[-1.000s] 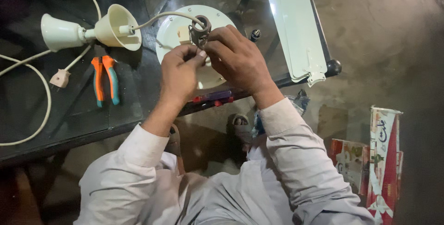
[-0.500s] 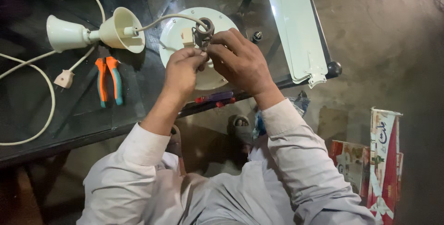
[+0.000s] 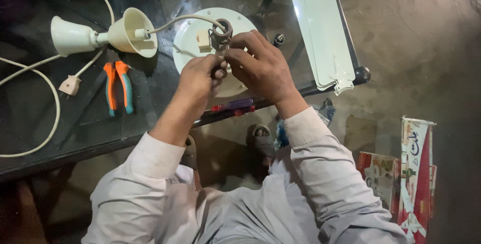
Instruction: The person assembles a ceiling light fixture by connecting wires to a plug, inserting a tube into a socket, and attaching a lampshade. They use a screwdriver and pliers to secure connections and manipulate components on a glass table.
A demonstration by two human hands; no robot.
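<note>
Two hands were at work over one round white fan motor housing [image 3: 193,38] that lay flat on the dark glass table [image 3: 75,129], near its front edge. The left hand [image 3: 199,76] was closed, fingers pinched on a small dark part at the housing's centre; what the part was could not be told. The right hand [image 3: 260,66] was curled over the same spot, fingertips bunched together just beside the left, touching the housing top.

The housing was a cream disc with a dark ring hub [image 3: 221,29] at the middle and one white cable [image 3: 185,19] running out of it. Two cream cone-shaped cups [image 3: 131,32] sat on that cable, left of the disc. One pair of pliers [image 3: 118,84], orange and teal handles, lay further left. One white fan blade [image 3: 320,28] lay to the right. One red-handled screwdriver [image 3: 233,105] lay at the table edge.
</note>
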